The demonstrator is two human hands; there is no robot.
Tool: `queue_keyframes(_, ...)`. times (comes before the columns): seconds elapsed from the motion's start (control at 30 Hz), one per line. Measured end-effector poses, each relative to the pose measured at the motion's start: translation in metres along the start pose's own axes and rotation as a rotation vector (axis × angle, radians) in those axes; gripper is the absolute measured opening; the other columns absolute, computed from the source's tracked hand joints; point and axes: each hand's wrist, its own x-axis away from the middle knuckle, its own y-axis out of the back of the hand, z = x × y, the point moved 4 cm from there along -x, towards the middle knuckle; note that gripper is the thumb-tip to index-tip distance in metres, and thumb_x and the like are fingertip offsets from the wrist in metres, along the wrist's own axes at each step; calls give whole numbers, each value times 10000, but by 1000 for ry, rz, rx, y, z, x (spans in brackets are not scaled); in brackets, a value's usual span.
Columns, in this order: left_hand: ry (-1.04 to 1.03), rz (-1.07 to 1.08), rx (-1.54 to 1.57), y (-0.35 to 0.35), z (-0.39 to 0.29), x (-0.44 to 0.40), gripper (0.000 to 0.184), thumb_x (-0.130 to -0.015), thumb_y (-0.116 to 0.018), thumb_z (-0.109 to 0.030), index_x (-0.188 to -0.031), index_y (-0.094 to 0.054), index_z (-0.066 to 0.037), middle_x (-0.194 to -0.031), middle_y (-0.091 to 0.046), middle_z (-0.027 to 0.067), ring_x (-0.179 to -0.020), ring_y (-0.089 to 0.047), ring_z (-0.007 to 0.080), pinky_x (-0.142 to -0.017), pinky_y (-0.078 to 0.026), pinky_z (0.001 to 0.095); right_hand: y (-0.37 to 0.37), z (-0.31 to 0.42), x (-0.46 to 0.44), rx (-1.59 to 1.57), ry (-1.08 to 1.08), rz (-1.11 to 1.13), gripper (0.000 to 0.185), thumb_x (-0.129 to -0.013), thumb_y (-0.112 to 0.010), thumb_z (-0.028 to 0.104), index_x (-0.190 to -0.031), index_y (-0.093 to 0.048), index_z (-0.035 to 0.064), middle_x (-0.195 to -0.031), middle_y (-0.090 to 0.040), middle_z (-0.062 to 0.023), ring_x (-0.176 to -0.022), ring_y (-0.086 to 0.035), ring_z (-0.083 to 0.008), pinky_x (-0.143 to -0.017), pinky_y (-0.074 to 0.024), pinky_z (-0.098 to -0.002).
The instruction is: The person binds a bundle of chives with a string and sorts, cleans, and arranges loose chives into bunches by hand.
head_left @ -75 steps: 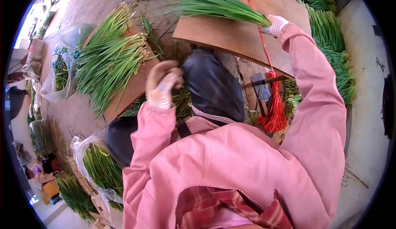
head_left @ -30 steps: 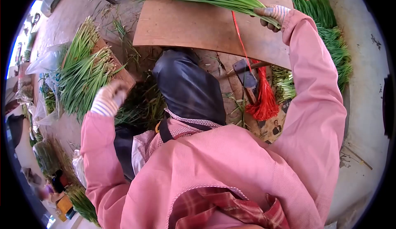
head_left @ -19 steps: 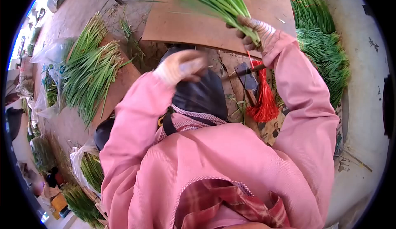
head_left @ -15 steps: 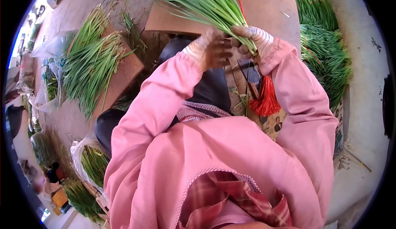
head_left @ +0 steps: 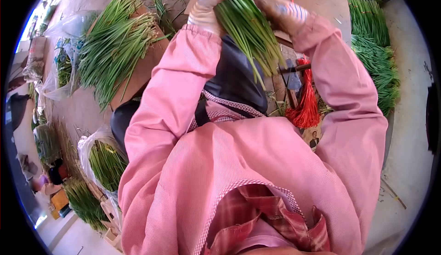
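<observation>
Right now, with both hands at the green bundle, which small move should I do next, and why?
I would probably level the green bundle at its lower end. It hangs uneven there, some parts reaching below the others. The left hand holds it and the right hand is at its side, so both seem well placed for this.

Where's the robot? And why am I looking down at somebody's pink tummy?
There's no robot here! A person wears a camera on their head, so you look down at their pink top. Their left hand and right hand have a long green bunch between them; some fingers are hidden. On the left, more green stalks lie on a low board. Red strings hang by the table in front.
</observation>
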Motion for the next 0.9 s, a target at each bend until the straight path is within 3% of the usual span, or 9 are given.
queue_keyframes(0.07,67,133,-38,-14,0,-21,351,-686,-602,-121,-1015,-533,-21,-945,-570,133,-875,-559,247,-775,-480,370,11,37,-16,282,229,-175,375,-796,-552,344,-1016,-549,41,-860,-589,-38,-774,-538,-91,-684,-445,-252)
queue_keyframes(0.1,260,124,-26,-16,0,-27,292,-680,-594,-116,-947,-564,-1,-889,-593,115,-855,-569,241,-799,-469,358,14,55,-23,206,342,-153,436,-757,-607,298,-1076,-493,24,-948,-550,-61,-869,-505,-123,-740,-419,-265)
queue_keyframes(0.13,50,293,-69,-7,0,-57,306,-691,-575,-137,-958,-561,12,-908,-597,127,-877,-567,253,-822,-455,366,18,74,-27,129,453,-130,534,-718,-663,251,-1137,-438,7,-1037,-512,-84,-964,-472,-156,-796,-392,-277)
queue_keyframes(0.27,-170,278,-302,-56,-14,-80,365,-648,-664,-86,-986,-550,-10,-912,-588,70,-795,-574,215,-719,-492,337,39,98,-29,72,557,-223,561,-709,-681,230,-1159,-423,15,-1027,-523,-55,-943,-475,-136,-815,-386,-263)
queue_keyframes(0.53,49,157,-185,-14,12,-107,333,-662,-674,-127,-954,-562,-13,-874,-592,74,-769,-571,213,-695,-490,309,69,30,-67,40,397,-168,622,-733,-654,312,-1215,-379,31,-1095,-500,-66,-1018,-430,-142,-877,-347,-277)
queue_keyframes(0.67,110,108,-122,8,6,-106,320,-668,-679,-147,-937,-568,-15,-856,-594,75,-756,-570,211,-683,-489,294,71,57,-79,371,303,-117,669,-742,-615,404,-1231,-352,29,-1151,-455,-93,-1080,-377,-164,-890,-330,-292)
queue_keyframes(0.73,129,89,-86,14,1,-104,314,-672,-681,-157,-929,-571,-15,-846,-595,76,-749,-569,211,-677,-489,287,65,72,-76,674,170,81,646,-753,-613,371,-1230,-349,26,-1147,-465,-106,-1085,-378,-169,-895,-326,-290)
queue_keyframes(0.83,139,70,-57,19,-5,-91,309,-675,-684,-167,-921,-574,-16,-837,-596,77,-743,-568,210,-671,-489,280,60,62,-68,397,176,147,595,-760,-620,306,-1216,-364,20,-1110,-497,-112,-1011,-444,-161,-830,-383,-290)
queue_keyframes(0.9,146,1,84,16,-8,-77,402,-669,-525,-79,-1051,-489,41,-998,-560,180,-898,-550,319,-853,-439,403,60,46,-70,489,281,84,542,-763,-620,247,-1197,-382,27,-1039,-535,-110,-922,-495,-148,-760,-425,-289)
